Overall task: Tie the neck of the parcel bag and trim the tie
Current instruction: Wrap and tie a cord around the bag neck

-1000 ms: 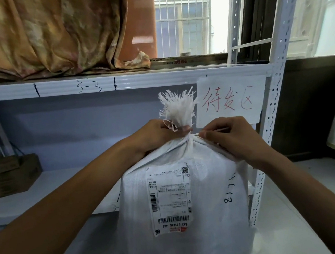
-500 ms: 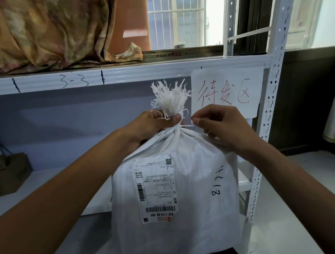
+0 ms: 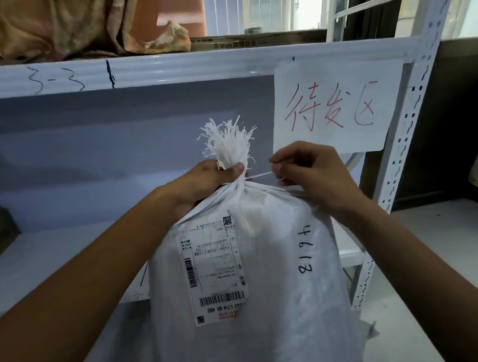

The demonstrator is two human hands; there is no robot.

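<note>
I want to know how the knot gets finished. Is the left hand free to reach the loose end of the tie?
Probably not: the left hand is clamped around the bag's neck. The tie runs to the right hand, whose fingers already pinch it.

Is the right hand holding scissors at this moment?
No, the right hand only pinches the thin white tie that runs to the neck of the parcel bag; no scissors are in view.

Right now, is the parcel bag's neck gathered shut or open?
Gathered shut: the left hand pinches the bag neck under its frayed top, a thin tie around it.
</note>
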